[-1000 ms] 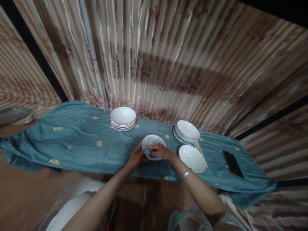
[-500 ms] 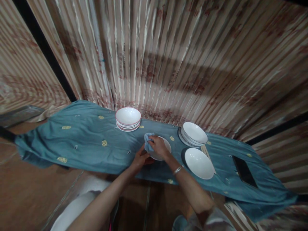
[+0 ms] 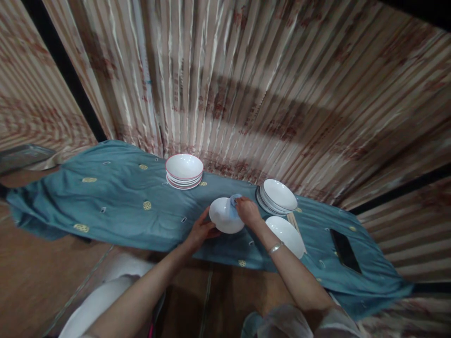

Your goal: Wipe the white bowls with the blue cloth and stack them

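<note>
On my feed, the white bowl [image 3: 222, 224] is held between the two hands, over the near part of the table [image 3: 141, 230], and I take it as my marker for everything else. The left hand [image 3: 200, 231] grips it at its left edge, thumb along the side and fingers lower down. The right hand [image 3: 249, 213] is at the bowl's far right side, fingers closed on a bunched blue cloth [image 3: 234, 201] that touches the bowl. I cannot tell whether the bowl meets the table below. Beyond the bowl and to its left I see a stack of red-rimmed bowls [image 3: 184, 168]; beyond it to the right stands a stack of white dishes [image 3: 280, 193]. Right of the bowl, one more white dish [image 3: 288, 230] is partly covered by the right forearm [image 3: 299, 281], with pale wooden sticks [image 3: 294, 221] just past it. Farther right of the bowl lies a black phone [image 3: 345, 251]. A silvery bracelet [image 3: 276, 248] circles that forearm. A patterned curtain [image 3: 225, 94] hangs beyond the bowl, behind the table
</note>
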`<state>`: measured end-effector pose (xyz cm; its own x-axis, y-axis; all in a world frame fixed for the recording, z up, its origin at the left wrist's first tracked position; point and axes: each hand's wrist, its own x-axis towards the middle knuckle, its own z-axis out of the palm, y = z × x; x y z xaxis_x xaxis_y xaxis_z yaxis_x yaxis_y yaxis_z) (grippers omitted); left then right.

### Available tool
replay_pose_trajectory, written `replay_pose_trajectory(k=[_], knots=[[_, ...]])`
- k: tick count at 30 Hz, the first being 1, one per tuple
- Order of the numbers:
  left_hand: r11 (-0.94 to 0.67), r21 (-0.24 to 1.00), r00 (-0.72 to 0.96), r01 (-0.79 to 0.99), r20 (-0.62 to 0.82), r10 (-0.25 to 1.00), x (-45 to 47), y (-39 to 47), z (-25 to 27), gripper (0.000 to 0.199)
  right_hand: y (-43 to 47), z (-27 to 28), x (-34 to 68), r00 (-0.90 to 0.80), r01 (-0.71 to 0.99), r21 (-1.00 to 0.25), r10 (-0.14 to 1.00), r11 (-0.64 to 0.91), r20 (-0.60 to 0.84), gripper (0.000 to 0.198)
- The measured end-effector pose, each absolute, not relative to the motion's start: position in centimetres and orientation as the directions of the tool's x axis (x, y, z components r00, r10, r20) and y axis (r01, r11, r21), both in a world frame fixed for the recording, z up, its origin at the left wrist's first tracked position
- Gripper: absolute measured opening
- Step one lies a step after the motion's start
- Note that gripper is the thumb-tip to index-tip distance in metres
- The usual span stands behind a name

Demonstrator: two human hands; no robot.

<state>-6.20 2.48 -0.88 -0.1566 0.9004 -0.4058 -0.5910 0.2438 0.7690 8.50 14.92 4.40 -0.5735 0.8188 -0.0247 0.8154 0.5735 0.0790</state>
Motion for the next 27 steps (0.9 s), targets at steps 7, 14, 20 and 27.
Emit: replay_pose_trajectory(k=[7,14,20,27], knots=[[0.236,0.765,-0.167,-0.599,-0.408,0.898,-6.0,2.6,-1.1,0.089,11.2,5.3,11.6,-0.58,0.806,0.095,0.812,0.584,-0.074,0.021],[0.227,0.78,-0.153,-0.583,-0.38,0.912,-5.9,2.4,-0.7,0.085,6.4,4.6,12.6,-0.676,0.731,-0.115,0.737,0.673,0.016,0.017],[0.22,0.809,-0.176,-0.545,-0.367,0.913,-6.1,2.4,-1.1,0.062,4.9,3.1,9.7,-0.745,0.636,-0.147,0.652,0.758,0.142,0.023],[0.011,0.828,-0.345,-0.56,-0.245,0.906,-6.3,3.4,-2.9,0.043,5.9,2.4,5.8,-0.779,0.574,-0.197,0.605,0.795,0.168,0.029]])
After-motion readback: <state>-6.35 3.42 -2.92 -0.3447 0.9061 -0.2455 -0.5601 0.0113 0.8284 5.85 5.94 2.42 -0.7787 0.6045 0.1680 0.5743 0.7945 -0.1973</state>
